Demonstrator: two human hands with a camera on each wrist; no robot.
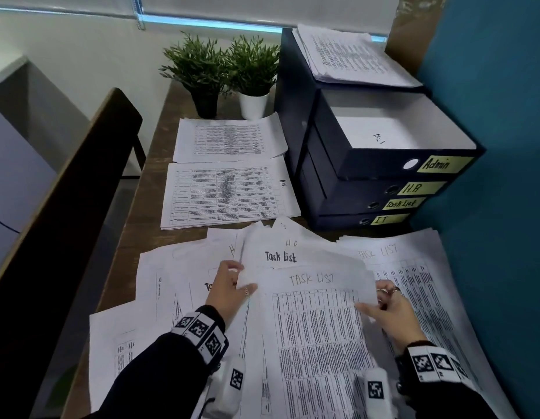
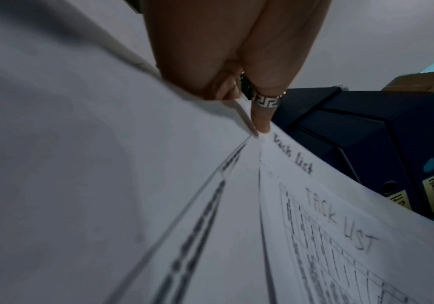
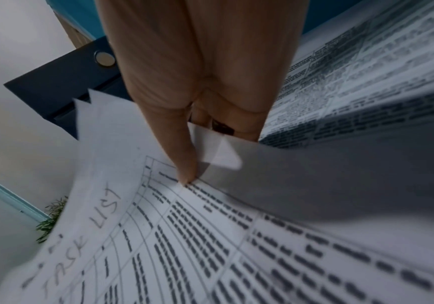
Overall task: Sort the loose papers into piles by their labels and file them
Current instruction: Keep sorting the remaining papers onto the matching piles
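Note:
A printed sheet headed "TASK LIST" (image 1: 314,313) (image 2: 340,236) (image 3: 158,226) is lifted over the loose papers (image 1: 172,282) at the desk's near edge. My left hand (image 1: 230,285) (image 2: 249,92) pinches its left edge together with a second "Task List" sheet (image 1: 280,257) behind it. My right hand (image 1: 383,300) (image 3: 192,144) pinches the right edge, thumb on top. A "TASK LIST" pile (image 1: 420,285) lies to the right. Stacked dark box files (image 1: 353,189) carry yellow labels Admin, H.R, Task List (image 1: 404,203) and IT.
An H.R pile (image 1: 229,195) and another printed pile (image 1: 229,140) lie farther back on the desk. Two potted plants (image 1: 226,71) stand behind them. The Admin box is open with paper inside; more sheets (image 1: 350,55) lie atop the files. A teal wall (image 1: 489,86) bounds the right side.

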